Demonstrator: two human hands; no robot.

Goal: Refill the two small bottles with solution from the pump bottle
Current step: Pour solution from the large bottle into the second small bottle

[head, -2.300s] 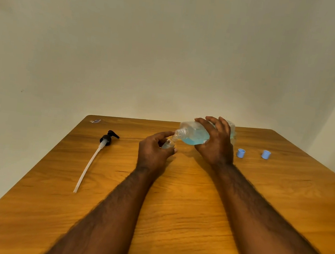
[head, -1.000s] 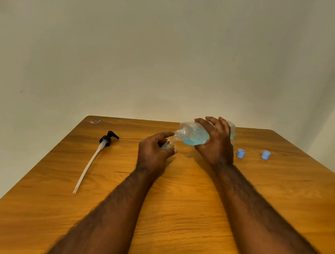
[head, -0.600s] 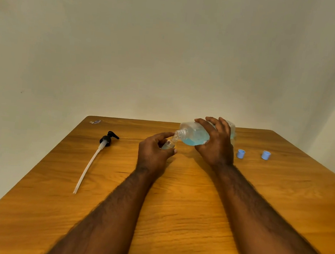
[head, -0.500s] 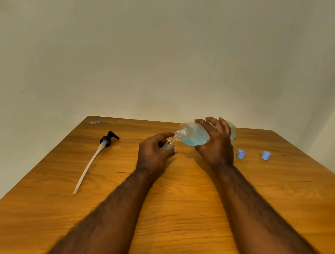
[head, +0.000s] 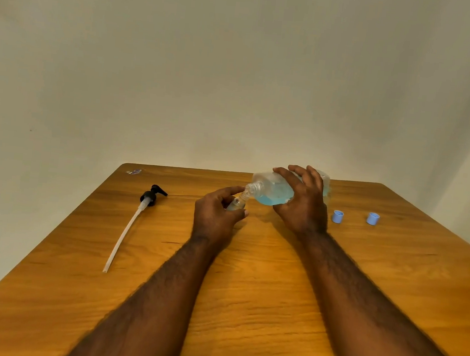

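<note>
**Pump bottle tipped, neck to neck with the small one**

Your right hand (head: pixel 302 205) is wrapped over the clear plastic pump bottle (head: pixel 270 188), fingers curled across its top, and you've got it lying almost flat above the far middle of the table (head: pixel 244 295). Blue liquid pools along its lower side; the ribbed screw neck points left and down. Right beneath it sits the small bottle (head: pixel 237 202), clear and rounded, pinched in your left hand (head: pixel 215 216) between thumb and fingers, its mouth right at the big bottle's neck. Most of it is hidden by your hand, so I can't read its fill level.

Off to your right, two little light-blue caps (head: pixel 337 216) and (head: pixel 372 218) sit on the wood, near each other but apart. On your left lies the pump head (head: pixel 150 196), black and glossy, with its long pale dip tube (head: pixel 123 237) running back toward you. A small scrap (head: pixel 134 171) rests at the far left corner. The tabletop is warm, grained wood with a soft sheen.
</note>
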